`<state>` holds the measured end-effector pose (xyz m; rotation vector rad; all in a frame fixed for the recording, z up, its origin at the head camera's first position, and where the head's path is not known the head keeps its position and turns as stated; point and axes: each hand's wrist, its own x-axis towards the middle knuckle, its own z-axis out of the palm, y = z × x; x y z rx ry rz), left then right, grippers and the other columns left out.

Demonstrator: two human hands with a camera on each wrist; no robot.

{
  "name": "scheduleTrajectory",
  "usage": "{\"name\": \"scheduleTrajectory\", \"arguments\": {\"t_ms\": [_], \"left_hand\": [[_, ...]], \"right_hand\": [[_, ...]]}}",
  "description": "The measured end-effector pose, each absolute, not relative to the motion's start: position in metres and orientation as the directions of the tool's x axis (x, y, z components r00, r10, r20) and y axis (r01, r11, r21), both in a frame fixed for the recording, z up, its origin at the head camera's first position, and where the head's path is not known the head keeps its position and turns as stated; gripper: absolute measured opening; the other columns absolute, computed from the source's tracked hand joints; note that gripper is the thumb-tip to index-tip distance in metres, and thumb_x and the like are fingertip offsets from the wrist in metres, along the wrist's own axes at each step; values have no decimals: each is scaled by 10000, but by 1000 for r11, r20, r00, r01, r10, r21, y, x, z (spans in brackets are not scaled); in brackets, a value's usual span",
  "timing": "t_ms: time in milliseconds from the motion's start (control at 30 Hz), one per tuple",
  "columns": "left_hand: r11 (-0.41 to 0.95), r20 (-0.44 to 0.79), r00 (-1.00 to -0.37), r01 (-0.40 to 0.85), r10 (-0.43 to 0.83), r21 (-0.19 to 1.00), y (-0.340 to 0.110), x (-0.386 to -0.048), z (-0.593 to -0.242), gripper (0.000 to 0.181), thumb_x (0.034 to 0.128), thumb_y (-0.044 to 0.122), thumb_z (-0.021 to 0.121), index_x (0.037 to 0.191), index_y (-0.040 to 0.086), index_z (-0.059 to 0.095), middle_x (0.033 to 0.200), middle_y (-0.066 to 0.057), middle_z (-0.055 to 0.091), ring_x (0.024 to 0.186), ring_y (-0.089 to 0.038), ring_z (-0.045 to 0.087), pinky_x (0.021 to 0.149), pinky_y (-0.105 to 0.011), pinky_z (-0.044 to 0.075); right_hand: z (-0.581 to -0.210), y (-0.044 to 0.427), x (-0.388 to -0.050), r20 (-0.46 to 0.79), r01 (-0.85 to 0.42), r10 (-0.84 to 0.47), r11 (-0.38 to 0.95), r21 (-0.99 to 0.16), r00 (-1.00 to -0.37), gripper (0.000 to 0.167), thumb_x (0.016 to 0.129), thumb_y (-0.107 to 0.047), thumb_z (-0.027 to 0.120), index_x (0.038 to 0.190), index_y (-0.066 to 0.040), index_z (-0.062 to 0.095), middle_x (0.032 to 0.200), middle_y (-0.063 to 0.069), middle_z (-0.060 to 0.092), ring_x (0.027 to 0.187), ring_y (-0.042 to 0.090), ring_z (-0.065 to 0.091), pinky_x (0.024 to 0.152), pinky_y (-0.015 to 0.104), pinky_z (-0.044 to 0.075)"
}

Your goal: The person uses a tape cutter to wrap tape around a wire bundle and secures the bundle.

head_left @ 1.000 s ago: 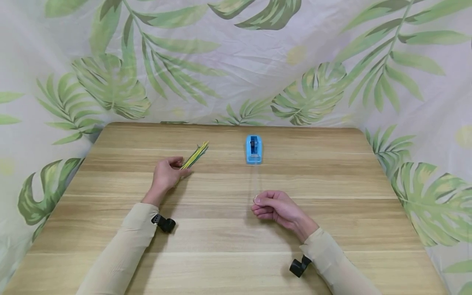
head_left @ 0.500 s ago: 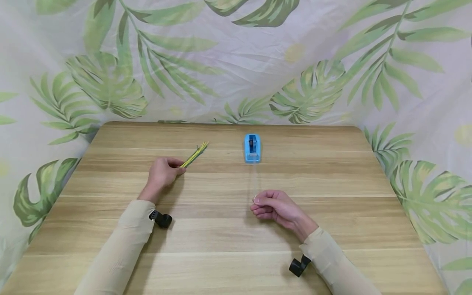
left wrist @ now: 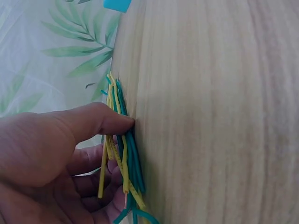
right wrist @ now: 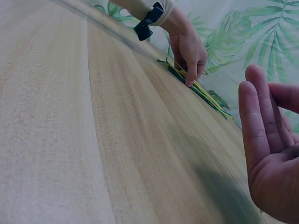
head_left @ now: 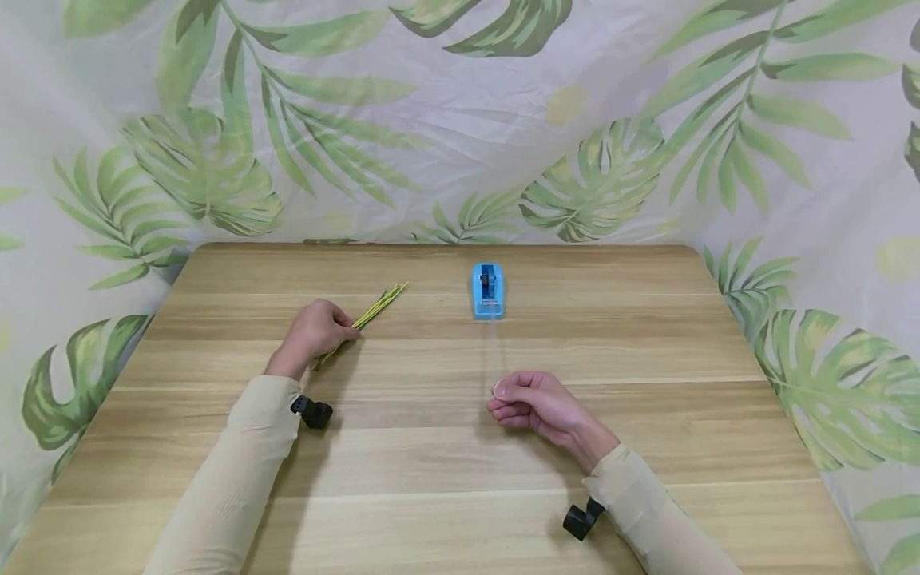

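My left hand [head_left: 314,334] pinches a bundle of thin yellow and green wires [head_left: 379,306] near its middle, thumb on top. The bundle slants away to the upper right at the left of the table; in the left wrist view its wire ends [left wrist: 135,186] splay out below the thumb. Over the table's middle my right hand [head_left: 542,406] pinches the free end of a clear tape strip [head_left: 495,351]. That strip runs back to a blue tape dispenser [head_left: 489,311] near the far edge. In the right wrist view the pinched tape end cannot be seen.
The wooden table [head_left: 460,463] has rounded far corners. A leaf-printed cloth [head_left: 467,144] hangs behind it and down both sides. Each wrist carries a small black camera, one at the left sleeve [head_left: 216,479] and one at the right sleeve [head_left: 654,511].
My left hand has shifted slightly left and up along the wires, and their near ends now show below it. The right hand has stayed in place, holding the tape.
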<state>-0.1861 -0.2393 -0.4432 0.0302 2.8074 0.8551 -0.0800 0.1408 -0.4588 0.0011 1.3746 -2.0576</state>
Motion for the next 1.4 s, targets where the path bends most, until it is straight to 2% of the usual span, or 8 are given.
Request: {"name": "scheduleTrajectory", "arguments": {"t_ms": [167,300,400,567,700,1000,1400], "left_hand": [[853,-175,-978,6,115,523,-238,-188,-443,221,842,209,798,764,21,711,700,-41,633,622,-201,522,570,-318,423],[896,-186,-973,42,138,442,-235,-190,-444,383,859,270,770,601,120,530,553,38,439,521,-157,406,500,-303,334],[930,-198,-968,75,155,360,-232,-191,-444,474,872,328,747,562,162,431,533,52,348,505,-151,339,485,-304,281],[948,-198,-962,125,188,293,-232,-192,-444,442,889,354,714,597,155,449,561,16,399,520,-182,388,480,-330,301],[944,-190,-963,129,192,303,-236,-191,-445,396,882,344,716,631,141,486,585,-16,459,535,-209,446,485,-345,337],[932,-175,-964,130,199,339,-236,-190,-445,363,842,285,711,619,134,468,579,-13,446,537,-211,435,498,-346,345],[904,-230,-938,151,259,401,-243,-191,-433,265,926,221,679,775,62,531,672,-40,469,612,-210,445,568,-335,359]], "right_hand": [[-458,140,-79,-347,516,-513,-232,-825,-785,141,970,21,592,924,-65,694,856,99,746,747,143,724,705,283,595],[-458,140,-79,-346,515,-513,-231,-825,-786,134,968,19,597,926,-62,695,856,102,746,747,145,725,705,284,595],[-458,140,-79,-352,518,-510,-230,-824,-785,145,970,27,590,928,-62,696,856,101,747,746,144,725,706,284,595],[-458,139,-79,-358,522,-509,-224,-823,-783,167,974,36,574,923,-67,696,852,94,747,744,139,724,706,283,595],[-458,138,-79,-359,525,-511,-226,-821,-781,164,973,35,577,924,-65,697,853,96,746,746,142,724,707,283,595],[-457,137,-80,-365,532,-508,-230,-815,-780,152,973,33,582,928,-58,695,853,101,745,745,145,724,708,284,595],[-459,137,-80,-352,526,-517,-238,-816,-780,148,971,30,586,921,-55,697,850,104,745,744,147,725,706,285,596]]}}
